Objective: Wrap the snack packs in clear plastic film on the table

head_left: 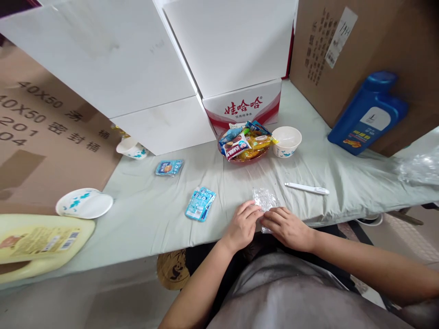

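A small clear plastic bag (265, 200) lies near the front edge of the pale green cloth-covered table (154, 214). My left hand (243, 225) rests at its left edge with fingers curled onto the plastic. My right hand (287, 226) lies on the bag's lower right part, fingers pressed together on it. A blue snack packet (200, 204) lies to the left of my left hand. A second blue packet (169, 167) lies farther back. A white pen-like tool (306, 188) lies to the right of the bag.
A red bowl of wrapped snacks (244, 145) and a white paper bowl (286, 140) stand before white boxes (240, 105). Another paper bowl (132, 149) and a paper plate (84, 203) sit left. A yellow jug (37, 242) lies front left, a blue jug (368, 114) back right.
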### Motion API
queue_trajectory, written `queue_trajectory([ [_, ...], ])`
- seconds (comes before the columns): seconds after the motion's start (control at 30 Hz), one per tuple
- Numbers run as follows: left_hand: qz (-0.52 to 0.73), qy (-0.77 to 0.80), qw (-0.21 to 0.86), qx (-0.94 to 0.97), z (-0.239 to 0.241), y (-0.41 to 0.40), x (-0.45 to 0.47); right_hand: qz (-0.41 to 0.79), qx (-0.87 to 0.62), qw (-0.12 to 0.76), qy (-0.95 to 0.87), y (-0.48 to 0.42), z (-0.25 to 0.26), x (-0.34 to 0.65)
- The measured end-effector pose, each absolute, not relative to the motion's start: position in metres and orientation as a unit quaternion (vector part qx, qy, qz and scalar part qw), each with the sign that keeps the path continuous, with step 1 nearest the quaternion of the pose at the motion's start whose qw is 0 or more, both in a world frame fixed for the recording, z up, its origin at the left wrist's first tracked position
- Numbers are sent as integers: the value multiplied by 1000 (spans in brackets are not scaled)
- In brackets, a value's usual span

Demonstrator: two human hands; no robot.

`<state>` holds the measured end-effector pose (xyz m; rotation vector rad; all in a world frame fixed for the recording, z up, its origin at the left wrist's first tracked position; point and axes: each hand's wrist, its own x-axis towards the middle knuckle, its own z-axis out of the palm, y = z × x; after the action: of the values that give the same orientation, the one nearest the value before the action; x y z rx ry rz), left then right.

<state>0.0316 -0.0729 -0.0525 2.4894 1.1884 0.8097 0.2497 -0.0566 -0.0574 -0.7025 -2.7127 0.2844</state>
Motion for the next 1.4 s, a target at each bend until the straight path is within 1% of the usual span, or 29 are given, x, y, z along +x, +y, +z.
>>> queue_trajectory([
  [0.13,270,406,138,862,-61,-69,34,151,-234,194,-940,-46,-45,251],
  [0.27,293,411,142,851,-65,-70,32,162,-314,201,-913,-15,-42,243],
  [0.43,317,449,162,819,-67,-72,30,110,-402,137,-898,10,-45,224],
  [0.57,303,447,155,827,-66,-70,31,109,-448,81,-884,14,-43,215],
  [0.67,274,451,147,836,-65,-69,32,114,-456,59,-880,21,-41,214],
  [0.73,268,458,142,836,-63,-69,33,104,-476,61,-871,28,-40,217],
  [0.8,266,461,137,836,-62,-69,34,81,-498,97,-858,33,-38,223],
  [0.87,262,462,137,836,-61,-70,34,61,-486,168,-855,33,-36,231],
  [0.93,259,462,142,836,-61,-70,35,60,-419,238,-874,25,-37,237],
  [0.97,260,462,144,836,-61,-71,35,64,-370,256,-891,19,-39,239],
  [1.07,283,473,143,822,-64,-72,34,76,-247,248,-934,2,-51,241],
  [1.13,312,487,138,804,-67,-74,32,84,-218,239,-942,0,-58,243],
  [1.2,335,496,133,790,-68,-75,31,87,-232,263,-932,10,-55,249],
  [1.27,338,496,130,789,-69,-75,31,62,-275,327,-902,32,-39,258],
  [1.33,333,493,123,794,-69,-75,33,0,-337,407,-849,63,-16,269],
  [1.37,328,492,117,798,-68,-74,34,-35,-375,433,-819,79,-5,274],
  [1.4,323,491,111,801,-67,-74,35,-62,-408,436,-800,96,5,278],
])
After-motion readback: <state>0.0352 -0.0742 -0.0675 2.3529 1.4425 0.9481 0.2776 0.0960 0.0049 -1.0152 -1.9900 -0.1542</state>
